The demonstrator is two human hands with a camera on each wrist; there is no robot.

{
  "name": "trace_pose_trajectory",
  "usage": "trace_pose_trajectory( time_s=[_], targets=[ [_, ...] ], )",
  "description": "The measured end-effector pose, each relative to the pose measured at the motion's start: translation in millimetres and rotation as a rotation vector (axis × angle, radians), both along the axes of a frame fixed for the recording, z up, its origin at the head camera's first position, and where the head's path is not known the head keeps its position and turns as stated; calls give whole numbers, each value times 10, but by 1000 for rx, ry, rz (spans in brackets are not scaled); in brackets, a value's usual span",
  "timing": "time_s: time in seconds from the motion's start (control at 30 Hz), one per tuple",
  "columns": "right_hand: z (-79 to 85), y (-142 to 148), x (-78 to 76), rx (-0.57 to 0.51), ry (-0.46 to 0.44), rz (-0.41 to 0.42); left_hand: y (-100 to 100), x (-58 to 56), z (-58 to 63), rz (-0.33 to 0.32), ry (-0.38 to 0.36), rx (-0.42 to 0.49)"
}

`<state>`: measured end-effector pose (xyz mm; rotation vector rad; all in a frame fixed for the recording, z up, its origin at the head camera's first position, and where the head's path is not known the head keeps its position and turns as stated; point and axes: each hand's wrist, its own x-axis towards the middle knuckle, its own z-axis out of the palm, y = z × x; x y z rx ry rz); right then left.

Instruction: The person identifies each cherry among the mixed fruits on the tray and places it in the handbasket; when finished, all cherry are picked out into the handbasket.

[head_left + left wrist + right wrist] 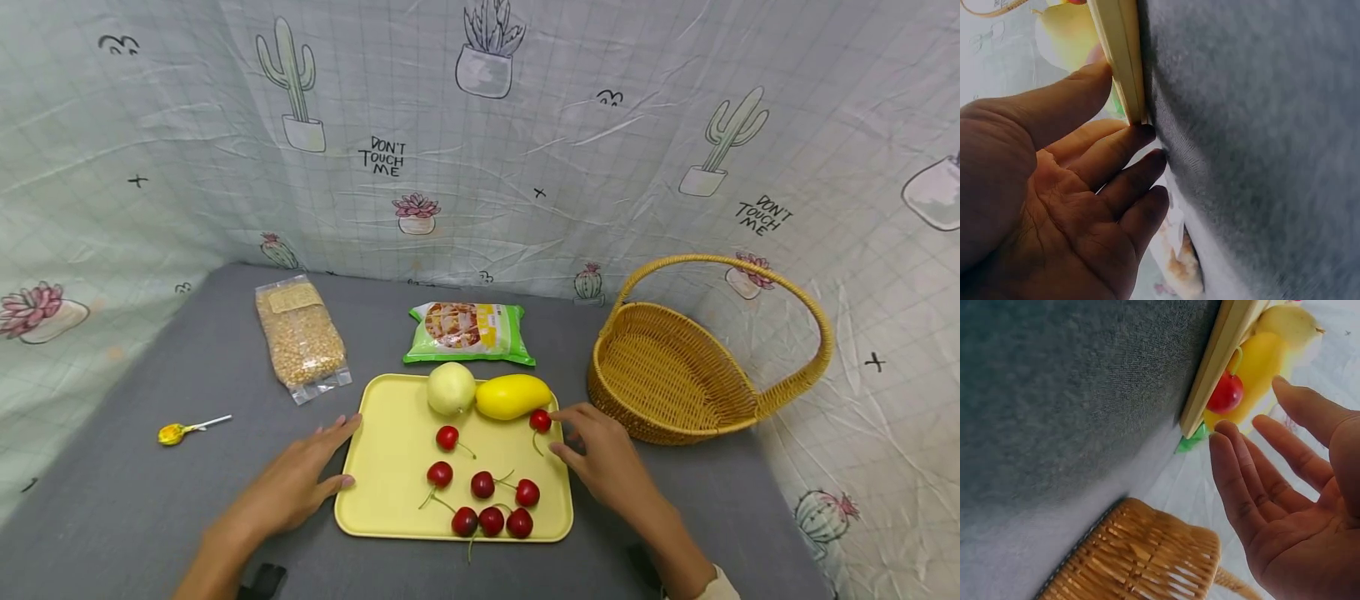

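The yellow tray [390, 475] lies flat on the gray-covered counter [187, 358], its raised rim showing on all four sides. Just past the far rim lies a green-edged snack packet [471, 333]; a strip of counter divides the right rim from a wicker basket [617, 408]. More open counter stretches leftward, past the clear bag of kernels [302, 337] to the lollipop [172, 433]. The tray's near rim has gray cloth before it, with one cherry stem crossing over.

The left grip [296, 479] is spread, thumb and fingers touching the tray's left side. The right grip [600, 454] is spread too, holding nothing — its fingertips sit at the right rim, just beside a red cherry [540, 421]; whether they touch it I cannot tell. That cherry lies below the yellow mango [513, 397], which adjoins a round pale fruit [450, 389]. Seven other cherries [482, 484] lie farther left and nearer the person.
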<state>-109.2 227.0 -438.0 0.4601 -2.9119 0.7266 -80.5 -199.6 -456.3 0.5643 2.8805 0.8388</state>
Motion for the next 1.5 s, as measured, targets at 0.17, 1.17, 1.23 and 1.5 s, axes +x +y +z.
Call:
trace_pose_trajectory(
  time_s=[0.17,1.17,1.23,1.5],
  targets=[
    [-20,-49,-76,17,-22,7,9,6,-11,34,13,-7],
    [-111,-189,-181,124,90,2,60,48,-36,84,-15,27],
    [-102,-180,-173,116,76,-2,61,50,-37,85,-17,25],
    [-28,-79,-139,52,134,11,58,50,-53,79,-7,31]
  ],
)
